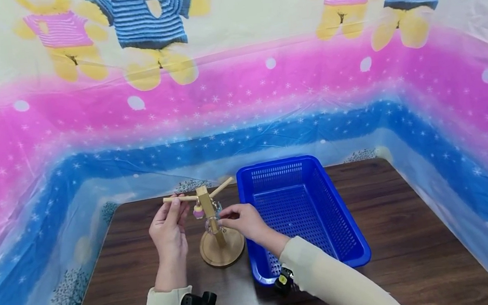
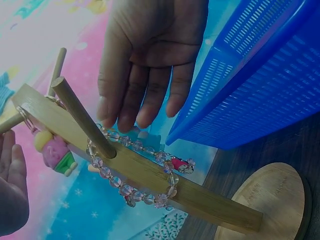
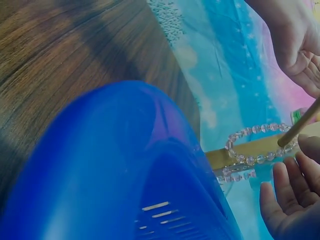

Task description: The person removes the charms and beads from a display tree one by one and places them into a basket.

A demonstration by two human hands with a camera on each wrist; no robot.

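Observation:
A wooden stand [image 1: 207,204] with several pegs rises from a round base [image 1: 222,256]. My left hand [image 1: 170,229] holds the stand's left peg [image 1: 182,198] between thumb and fingers. Beside the post is my right hand [image 1: 246,222], its fingers fairly straight at the edge of a clear pinkish bead bracelet [image 2: 126,190]. That bracelet hangs round a front peg [image 2: 82,117]; whether the fingertips touch it I cannot tell. A small pink figure charm [image 2: 56,152] hangs near the top of the stand. More beads [image 3: 239,176] show beneath the post in the right wrist view.
Right of the stand, a blue plastic basket [image 1: 340,212] with slotted walls stands on the dark wooden table [image 1: 408,235]. A patterned pink and blue cloth [image 1: 239,95] encloses the table's back and sides. Each wrist wears a black camera strap.

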